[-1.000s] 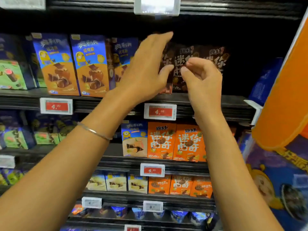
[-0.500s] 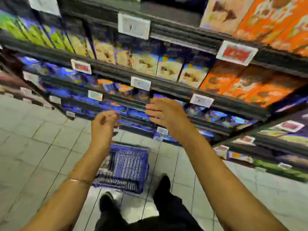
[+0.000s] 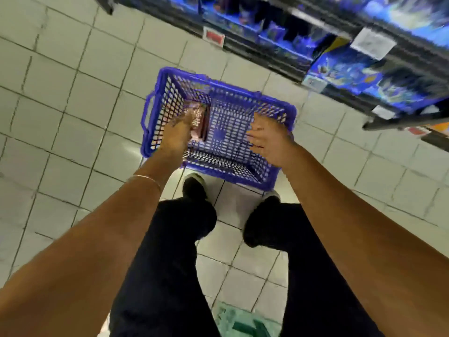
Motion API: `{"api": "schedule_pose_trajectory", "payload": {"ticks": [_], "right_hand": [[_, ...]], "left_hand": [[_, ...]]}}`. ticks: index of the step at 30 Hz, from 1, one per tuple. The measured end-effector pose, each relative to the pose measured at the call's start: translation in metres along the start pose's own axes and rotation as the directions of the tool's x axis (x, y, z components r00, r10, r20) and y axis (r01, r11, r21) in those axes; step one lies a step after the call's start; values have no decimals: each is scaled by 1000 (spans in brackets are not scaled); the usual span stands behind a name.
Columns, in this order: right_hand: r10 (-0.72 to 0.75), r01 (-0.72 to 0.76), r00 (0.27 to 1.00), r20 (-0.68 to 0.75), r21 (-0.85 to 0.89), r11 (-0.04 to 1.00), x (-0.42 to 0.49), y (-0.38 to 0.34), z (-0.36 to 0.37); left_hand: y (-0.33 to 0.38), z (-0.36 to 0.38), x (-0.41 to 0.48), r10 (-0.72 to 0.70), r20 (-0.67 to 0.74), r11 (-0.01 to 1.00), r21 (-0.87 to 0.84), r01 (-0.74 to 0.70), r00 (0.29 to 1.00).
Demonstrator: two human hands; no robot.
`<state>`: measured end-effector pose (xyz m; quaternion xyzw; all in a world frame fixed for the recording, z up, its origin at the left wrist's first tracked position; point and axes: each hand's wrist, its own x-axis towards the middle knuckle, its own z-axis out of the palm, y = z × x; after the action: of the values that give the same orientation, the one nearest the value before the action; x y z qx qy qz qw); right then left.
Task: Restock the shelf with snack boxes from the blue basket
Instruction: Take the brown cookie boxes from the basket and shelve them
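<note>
The blue basket stands on the tiled floor right in front of my feet. A few dark brown snack boxes stand on edge against its left inner wall; the rest of its bottom is bare. My left hand reaches down into the basket and its fingertips are at the boxes, but blur hides whether they grip one. Over the basket's right side my right hand hovers with its fingers spread and holds nothing.
The lowest shelves, stocked with blue packs and hung with price tags, run along the top right, close behind the basket. My shoes stand just short of the basket. A green mark lies on the floor between my legs.
My view has dropped from the shelves to the floor. Both hands came down from the upper shelf to the basket; the left hand has reached inside to the boxes.
</note>
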<state>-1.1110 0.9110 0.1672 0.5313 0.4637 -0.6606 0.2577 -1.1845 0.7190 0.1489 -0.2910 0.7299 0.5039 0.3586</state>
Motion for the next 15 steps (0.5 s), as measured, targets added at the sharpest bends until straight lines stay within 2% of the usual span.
{"api": "schedule_pose_trajectory", "payload": {"ticks": [5,8,11,12,13,15], "right_hand": [[55,-52,998,31,-91,995,174,52,48],[11,-2,999,53,-154,988,259,75,80],[-44,59,995,86,-181,982,320,88,112],[-69,86,992,101,-175,981,335,90,120],[-97,115,988,119,-155,981,348,92,127],[-135,150,982,136,-110,983,369,95,137]], "left_hand": [[-74,11,162,182,-108,963,219,-155,977],[-109,24,238,173,-88,930,342,-133,981],[-135,31,294,237,-91,818,556,-149,967],[-140,34,305,231,-89,803,579,-138,969],[-144,38,316,197,-86,844,522,-124,977],[-149,43,334,96,-71,951,301,-70,993]]}}
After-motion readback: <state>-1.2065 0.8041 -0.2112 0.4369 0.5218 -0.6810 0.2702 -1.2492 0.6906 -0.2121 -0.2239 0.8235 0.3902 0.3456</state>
